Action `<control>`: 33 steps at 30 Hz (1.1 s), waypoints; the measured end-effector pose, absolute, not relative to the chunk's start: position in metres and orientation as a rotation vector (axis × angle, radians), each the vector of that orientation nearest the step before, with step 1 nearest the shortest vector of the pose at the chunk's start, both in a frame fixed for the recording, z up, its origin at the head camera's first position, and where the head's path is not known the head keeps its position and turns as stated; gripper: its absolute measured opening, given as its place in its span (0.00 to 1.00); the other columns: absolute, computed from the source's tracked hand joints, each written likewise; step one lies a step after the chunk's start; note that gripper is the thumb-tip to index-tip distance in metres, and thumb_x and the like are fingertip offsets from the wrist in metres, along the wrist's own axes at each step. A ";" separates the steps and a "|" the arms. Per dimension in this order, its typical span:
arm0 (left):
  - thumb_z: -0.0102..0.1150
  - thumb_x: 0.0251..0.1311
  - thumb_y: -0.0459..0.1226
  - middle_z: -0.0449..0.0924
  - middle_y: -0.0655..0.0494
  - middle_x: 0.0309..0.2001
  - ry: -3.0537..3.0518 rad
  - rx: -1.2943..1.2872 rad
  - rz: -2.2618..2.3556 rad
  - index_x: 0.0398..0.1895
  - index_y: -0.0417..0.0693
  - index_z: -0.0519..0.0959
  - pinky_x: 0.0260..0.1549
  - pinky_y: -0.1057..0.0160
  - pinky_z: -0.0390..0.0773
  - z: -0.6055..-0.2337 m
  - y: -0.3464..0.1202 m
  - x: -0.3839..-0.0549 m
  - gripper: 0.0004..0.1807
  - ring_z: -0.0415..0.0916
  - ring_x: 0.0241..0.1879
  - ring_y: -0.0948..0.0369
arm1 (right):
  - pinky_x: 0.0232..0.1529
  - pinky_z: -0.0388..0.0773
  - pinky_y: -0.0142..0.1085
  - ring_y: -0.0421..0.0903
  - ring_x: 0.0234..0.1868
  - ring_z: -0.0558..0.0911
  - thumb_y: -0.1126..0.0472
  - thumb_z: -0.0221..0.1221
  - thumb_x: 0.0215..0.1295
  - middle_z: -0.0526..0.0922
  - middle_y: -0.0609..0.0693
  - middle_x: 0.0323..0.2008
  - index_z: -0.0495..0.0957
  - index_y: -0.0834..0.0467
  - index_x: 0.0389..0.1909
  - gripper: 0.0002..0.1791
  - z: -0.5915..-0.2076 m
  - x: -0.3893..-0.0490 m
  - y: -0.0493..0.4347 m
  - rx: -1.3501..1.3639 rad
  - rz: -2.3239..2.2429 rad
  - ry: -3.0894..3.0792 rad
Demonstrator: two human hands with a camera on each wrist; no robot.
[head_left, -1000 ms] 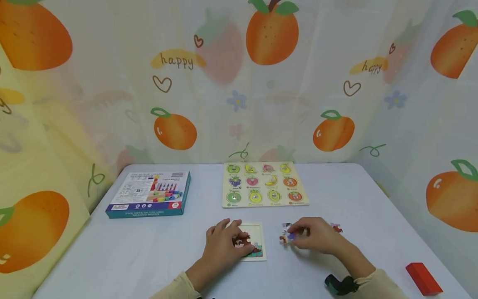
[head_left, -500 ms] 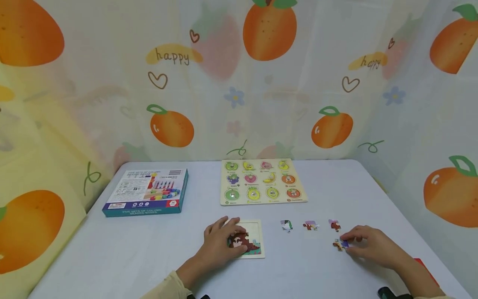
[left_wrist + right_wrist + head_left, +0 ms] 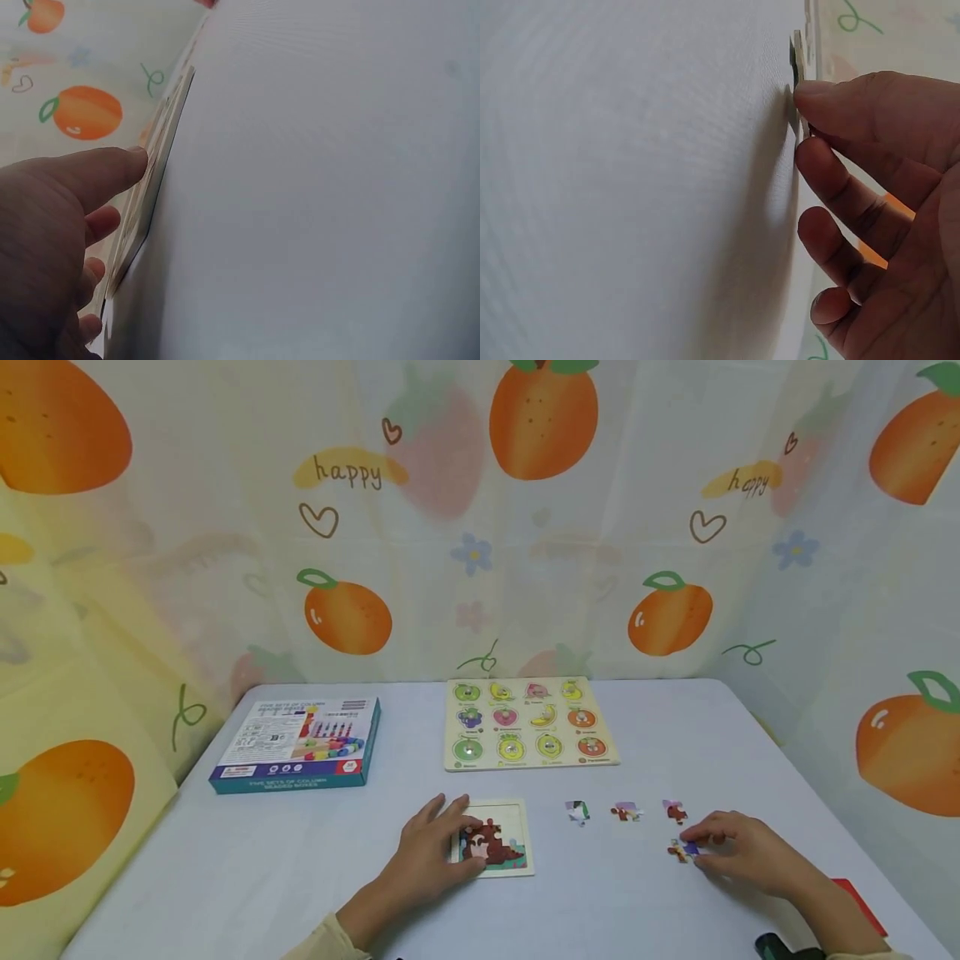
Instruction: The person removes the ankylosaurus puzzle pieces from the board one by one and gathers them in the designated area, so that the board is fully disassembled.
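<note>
A small square puzzle board lies on the table, its lower part filled with a brown animal picture. My left hand rests over its left side, fingers spread and thumb close to the picture. In the left wrist view the thumb lies extended along the board's edge. Off to the right, my right hand pinches a jigsaw piece between thumb and finger, low over the table. In the right wrist view that piece stands edge-on, the other fingers loosely bent. Three loose pieces form a row: white-green, brown-purple and red-brown.
Behind the puzzle lies a wooden fruit board. A flat bead-set box sits at the back left. A red block is partly hidden by the right forearm. A fruit-print curtain hangs behind the table.
My right hand has carried its jigsaw piece rightward, baring the row of loose pieces, then stayed there. My left hand has slid slightly left, uncovering more of the picture.
</note>
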State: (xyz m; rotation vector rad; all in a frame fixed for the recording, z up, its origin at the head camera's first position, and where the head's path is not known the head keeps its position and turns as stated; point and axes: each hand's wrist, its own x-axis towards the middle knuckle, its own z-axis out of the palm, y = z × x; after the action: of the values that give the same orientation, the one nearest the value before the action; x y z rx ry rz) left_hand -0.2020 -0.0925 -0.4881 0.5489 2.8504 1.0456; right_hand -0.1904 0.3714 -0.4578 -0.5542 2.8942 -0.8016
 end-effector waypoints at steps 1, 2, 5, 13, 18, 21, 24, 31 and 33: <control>0.69 0.53 0.55 0.62 0.61 0.72 2.857 0.549 1.046 0.55 0.66 0.79 0.61 0.31 0.50 -0.487 -0.094 -0.201 0.25 0.46 0.73 0.46 | 0.37 0.75 0.32 0.35 0.36 0.73 0.55 0.72 0.54 0.79 0.36 0.37 0.86 0.50 0.43 0.15 -0.458 -0.191 0.371 -0.552 -0.792 2.894; 0.69 0.53 0.55 0.62 0.61 0.71 2.861 0.546 1.044 0.55 0.66 0.79 0.61 0.31 0.50 -0.487 -0.094 -0.201 0.25 0.47 0.73 0.46 | 0.36 0.75 0.32 0.35 0.36 0.73 0.55 0.72 0.54 0.79 0.36 0.37 0.87 0.51 0.43 0.15 -0.457 -0.192 0.371 -0.559 -0.775 2.890; 0.69 0.53 0.55 0.63 0.61 0.71 2.870 0.533 1.047 0.56 0.66 0.79 0.62 0.32 0.49 -0.486 -0.095 -0.200 0.25 0.47 0.72 0.46 | 0.33 0.74 0.32 0.35 0.35 0.72 0.56 0.72 0.52 0.78 0.36 0.34 0.88 0.54 0.43 0.15 -0.454 -0.195 0.370 -0.608 -0.688 2.893; 0.68 0.54 0.54 0.66 0.58 0.69 2.924 0.482 1.093 0.52 0.64 0.80 0.63 0.35 0.47 -0.487 -0.093 -0.200 0.22 0.50 0.72 0.45 | 0.28 0.71 0.32 0.42 0.32 0.72 0.56 0.73 0.53 0.76 0.39 0.30 0.85 0.54 0.45 0.18 -0.427 -0.211 0.308 -0.583 -0.744 2.881; 0.68 0.55 0.55 0.68 0.57 0.68 2.990 0.473 1.048 0.53 0.60 0.82 0.62 0.36 0.52 -0.486 -0.092 -0.201 0.23 0.53 0.71 0.46 | 0.27 0.72 0.33 0.38 0.28 0.73 0.57 0.70 0.57 0.76 0.36 0.26 0.86 0.53 0.41 0.11 -0.421 -0.227 0.215 -0.744 -0.805 2.815; 0.67 0.54 0.56 0.68 0.57 0.68 3.008 0.476 0.995 0.55 0.58 0.83 0.62 0.36 0.55 -0.486 -0.090 -0.202 0.26 0.54 0.71 0.47 | 0.27 0.72 0.33 0.37 0.26 0.72 0.58 0.68 0.59 0.77 0.36 0.25 0.87 0.56 0.42 0.11 -0.427 -0.235 0.168 -0.834 -0.764 2.774; 0.67 0.54 0.57 0.69 0.57 0.68 2.993 0.475 0.990 0.55 0.56 0.83 0.62 0.36 0.56 -0.487 -0.088 -0.202 0.27 0.55 0.71 0.46 | 0.29 0.71 0.32 0.36 0.26 0.72 0.58 0.68 0.58 0.77 0.36 0.24 0.87 0.57 0.41 0.11 -0.438 -0.241 0.139 -0.874 -0.696 2.782; 0.66 0.54 0.56 0.69 0.54 0.68 2.964 0.495 1.007 0.57 0.55 0.82 0.63 0.37 0.54 -0.488 -0.087 -0.199 0.29 0.54 0.71 0.45 | 0.35 0.76 0.33 0.35 0.30 0.75 0.57 0.70 0.58 0.78 0.36 0.26 0.89 0.52 0.31 0.04 -0.451 -0.242 0.121 -0.813 -0.617 2.841; 0.66 0.54 0.56 0.69 0.54 0.67 2.979 0.486 1.003 0.57 0.55 0.82 0.64 0.39 0.54 -0.488 -0.087 -0.199 0.28 0.55 0.71 0.45 | 0.35 0.76 0.34 0.35 0.30 0.75 0.57 0.70 0.58 0.78 0.36 0.26 0.89 0.52 0.30 0.03 -0.451 -0.243 0.120 -0.819 -0.611 2.841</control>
State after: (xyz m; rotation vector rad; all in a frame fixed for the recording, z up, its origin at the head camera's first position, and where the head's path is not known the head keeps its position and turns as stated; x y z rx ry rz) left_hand -0.1988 -0.0867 -0.4876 0.4859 2.9790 1.0026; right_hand -0.2431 0.1204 -0.4507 -0.8188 2.8414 -0.6108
